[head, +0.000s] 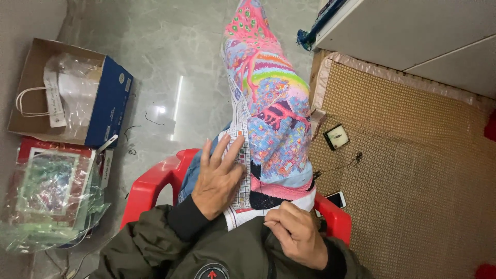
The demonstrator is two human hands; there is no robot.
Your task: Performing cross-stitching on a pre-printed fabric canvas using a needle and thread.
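The grey marble floor takes up the upper left of the view. A woven mat covers the right side, with a pale cabinet above it.

A long cross-stitch cloth, worked in pink, blue, green and purple, runs from the person's lap up and away across the middle of the view. Its near end, with a white margin and a strip of small colour squares, lies over the lap. The person sits in a red plastic chair and wears a dark green jacket.

At far left stands an open cardboard box with blue sides, holding clear plastic and a paper bag. Below it lies a red-edged flat packet in plastic wrap.

The left hand lies flat, palm down, on the cloth's left edge. Its fingers are spread apart and rest on the white margin and the colour strip; the cloth lies under them, not gripped.

The right hand sits at the cloth's near hem. Its fingers are curled together, with the tips pinched on the hem edge; the cloth extends up and away from them.

On the mat lie a small square black-framed device and a phone, the latter just beside the chair's right arm.
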